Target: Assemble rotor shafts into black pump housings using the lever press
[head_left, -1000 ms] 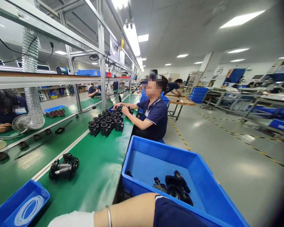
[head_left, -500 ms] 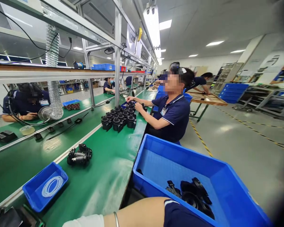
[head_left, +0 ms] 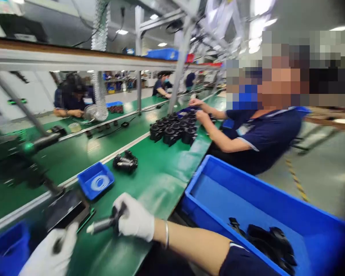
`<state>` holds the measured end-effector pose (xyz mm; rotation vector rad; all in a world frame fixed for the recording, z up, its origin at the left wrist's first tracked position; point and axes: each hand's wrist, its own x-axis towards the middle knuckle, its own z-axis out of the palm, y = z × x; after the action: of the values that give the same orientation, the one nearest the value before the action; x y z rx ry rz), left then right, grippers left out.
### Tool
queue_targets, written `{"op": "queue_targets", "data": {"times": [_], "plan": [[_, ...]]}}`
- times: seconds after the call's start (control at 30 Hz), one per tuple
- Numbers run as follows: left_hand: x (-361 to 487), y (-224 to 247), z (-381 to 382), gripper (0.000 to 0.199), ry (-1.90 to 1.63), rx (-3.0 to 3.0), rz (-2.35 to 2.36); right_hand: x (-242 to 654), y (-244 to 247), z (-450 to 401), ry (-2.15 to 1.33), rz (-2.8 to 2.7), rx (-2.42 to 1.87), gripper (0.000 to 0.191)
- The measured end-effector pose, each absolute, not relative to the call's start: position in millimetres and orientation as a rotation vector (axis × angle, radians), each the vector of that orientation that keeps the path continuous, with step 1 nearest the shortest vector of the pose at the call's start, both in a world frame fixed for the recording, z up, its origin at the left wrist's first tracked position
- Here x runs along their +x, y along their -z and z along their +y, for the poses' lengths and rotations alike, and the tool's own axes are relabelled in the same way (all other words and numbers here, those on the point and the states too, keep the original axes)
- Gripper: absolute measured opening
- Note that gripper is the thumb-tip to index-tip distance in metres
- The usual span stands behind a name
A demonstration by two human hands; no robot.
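Observation:
My right hand (head_left: 135, 218), in a white glove, is closed round a black plastic part with a grey cylinder (head_left: 102, 226). The cylinder has a whitish tip and points left, over the green bench. My left hand (head_left: 50, 251), also gloved, is at the lower left with its fingers curled. A small dark patch shows between them, too blurred to name. Beside it stands a black fixture (head_left: 66, 209) with a thin green rod at its side. Farther along the bench lies a similar black and grey assembly (head_left: 125, 163).
A small blue tray (head_left: 87, 188) holds coiled white tubing (head_left: 100, 183). Several black housings (head_left: 172, 132) stand in front of a co-worker (head_left: 264, 142). At right, a large blue bin (head_left: 218, 191) holds black parts (head_left: 270, 243). Another blue bin (head_left: 20, 245) is at lower left.
The view has swung left and down, so the bench things appear farther right. My left hand has come into view. My right hand is now fully visible, holding the black part.

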<state>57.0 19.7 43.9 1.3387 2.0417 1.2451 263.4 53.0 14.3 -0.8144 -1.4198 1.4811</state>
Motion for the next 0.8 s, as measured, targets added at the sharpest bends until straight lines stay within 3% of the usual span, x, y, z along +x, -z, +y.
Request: {"op": "queue_targets", "data": {"times": [0.2,0.4,0.57,0.63,0.73,0.8], "plan": [[60.7,-14.5,-2.8,0.044,-1.256,1.736,1.52,253.8,-19.3,49.1,-1.851,-0.981,-0.606,0.042],[57.8,-20.1,-0.8,0.026,-1.347,2.01,1.466,253.6,-15.7,46.2,-1.98,-0.997,-0.574,0.038],[55.5,-33.8,-5.8,0.009,-1.046,2.027,1.697,251.3,-6.2,53.6,-1.637,-1.284,-0.59,0.045],[58.3,-34.3,-9.4,0.015,-0.963,1.94,1.76,250.3,-8.4,54.3,-1.629,-1.281,-0.602,0.045],[60.2,-31.7,-13.8,0.021,-1.116,1.864,1.738,248.9,-16.6,50.5,-1.823,-1.139,-0.635,0.043],[58.4,-29.6,-14.5,0.013,-1.309,1.919,1.674,247.5,-21.8,46.5,-1.938,-1.042,-0.645,0.04]]}}
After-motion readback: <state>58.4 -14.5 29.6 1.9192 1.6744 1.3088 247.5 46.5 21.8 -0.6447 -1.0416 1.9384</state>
